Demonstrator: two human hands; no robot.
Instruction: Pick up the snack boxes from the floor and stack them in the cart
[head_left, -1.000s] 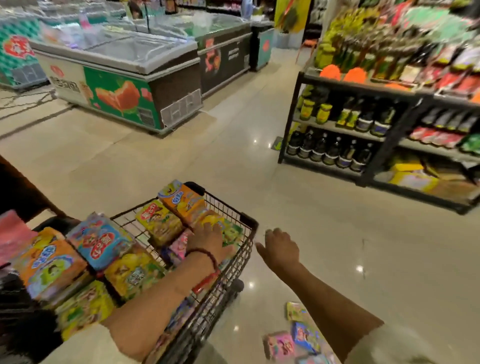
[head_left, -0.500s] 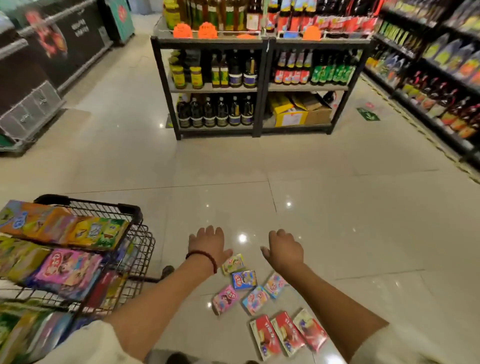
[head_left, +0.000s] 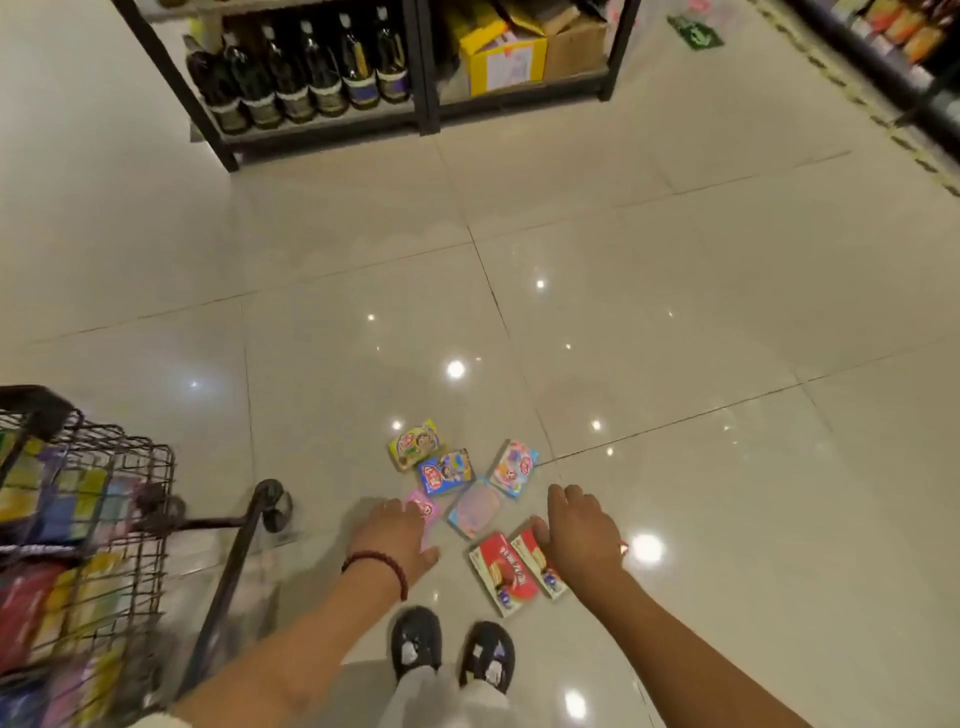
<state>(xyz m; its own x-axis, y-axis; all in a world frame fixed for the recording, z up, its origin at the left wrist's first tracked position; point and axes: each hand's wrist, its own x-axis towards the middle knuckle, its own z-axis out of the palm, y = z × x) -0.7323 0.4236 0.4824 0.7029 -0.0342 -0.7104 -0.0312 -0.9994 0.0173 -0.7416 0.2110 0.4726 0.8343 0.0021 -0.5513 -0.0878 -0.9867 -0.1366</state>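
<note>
Snack boxes (head_left: 470, 499) lie clustered on the floor (head_left: 675, 322) just ahead of the person's shoes (head_left: 452, 649). The left hand (head_left: 397, 538) is over the cluster's left edge, the right hand (head_left: 579, 530) over its right. The cart (head_left: 104, 519), holding more boxes, stands to the left. A shelf (head_left: 405, 111) of bottles (head_left: 296, 73) stands well beyond.

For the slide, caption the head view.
Both hands, left and right, reach down toward snack boxes scattered on the tiled floor beside a loaded cart.

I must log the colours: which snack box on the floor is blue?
The blue box, between the yellow box and the pastel box. It alone has a solid blue front.
</note>
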